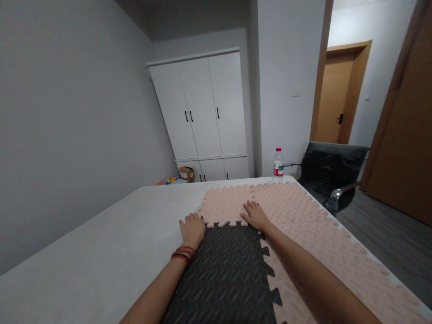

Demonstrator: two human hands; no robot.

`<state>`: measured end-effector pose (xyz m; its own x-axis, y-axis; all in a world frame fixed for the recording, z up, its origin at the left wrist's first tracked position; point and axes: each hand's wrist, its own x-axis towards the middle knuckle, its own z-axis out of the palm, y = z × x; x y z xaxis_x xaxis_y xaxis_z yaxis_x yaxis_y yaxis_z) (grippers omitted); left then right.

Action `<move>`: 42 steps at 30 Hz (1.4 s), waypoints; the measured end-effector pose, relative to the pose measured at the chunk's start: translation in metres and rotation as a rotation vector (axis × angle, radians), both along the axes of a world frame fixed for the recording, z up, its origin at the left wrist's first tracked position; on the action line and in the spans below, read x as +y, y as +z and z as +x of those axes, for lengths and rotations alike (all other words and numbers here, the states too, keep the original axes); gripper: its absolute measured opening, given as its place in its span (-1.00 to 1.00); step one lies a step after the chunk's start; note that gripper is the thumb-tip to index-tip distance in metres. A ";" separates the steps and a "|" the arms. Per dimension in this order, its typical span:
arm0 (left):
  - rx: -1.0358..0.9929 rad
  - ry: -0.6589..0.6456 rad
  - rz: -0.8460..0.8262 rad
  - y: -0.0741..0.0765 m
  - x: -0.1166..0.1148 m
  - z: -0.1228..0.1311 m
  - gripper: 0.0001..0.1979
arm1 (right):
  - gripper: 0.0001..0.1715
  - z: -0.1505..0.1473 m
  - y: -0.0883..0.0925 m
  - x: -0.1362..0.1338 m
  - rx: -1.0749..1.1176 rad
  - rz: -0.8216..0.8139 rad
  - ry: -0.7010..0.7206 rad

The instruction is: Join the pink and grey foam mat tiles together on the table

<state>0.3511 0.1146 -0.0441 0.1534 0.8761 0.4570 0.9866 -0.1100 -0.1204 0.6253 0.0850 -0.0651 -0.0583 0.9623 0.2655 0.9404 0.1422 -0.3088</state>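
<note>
Interlocking foam mats lie on a white table [101, 252]. A dark grey mat [229, 270] sits near me, joined by toothed edges to pink mats [303, 216] beyond it and to its right. My left hand [192, 228] presses flat on the grey mat's far left corner, at the seam with a pink mat [224, 204]. A red and brown bracelet is on that wrist. My right hand [254, 215] lies flat, fingers spread, on the pink mat at the seam by the grey mat's far right corner.
A water bottle [278, 164] with a red cap stands at the table's far edge. A black office chair [332, 173] is beside the table on the right. Behind are a white wardrobe [202, 112], a cardboard box [186, 173], and colourful toys [168, 181].
</note>
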 end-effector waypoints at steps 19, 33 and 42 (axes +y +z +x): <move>0.012 0.034 -0.322 -0.006 0.017 0.002 -0.20 | -0.10 -0.003 -0.003 0.011 -0.054 -0.175 -0.039; 0.057 0.100 -0.318 0.005 0.018 0.010 -0.20 | -0.35 0.093 0.023 -0.006 0.063 -0.049 -0.090; 0.084 0.097 -0.297 -0.001 0.023 0.011 -0.19 | -0.44 0.264 -0.007 -0.085 0.054 -0.121 -0.548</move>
<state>0.3626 0.1381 -0.0452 0.0890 0.9816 0.1687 0.9822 -0.0584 -0.1783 0.8895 -0.0002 -0.0717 0.4693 0.8719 0.1401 0.8493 -0.4022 -0.3419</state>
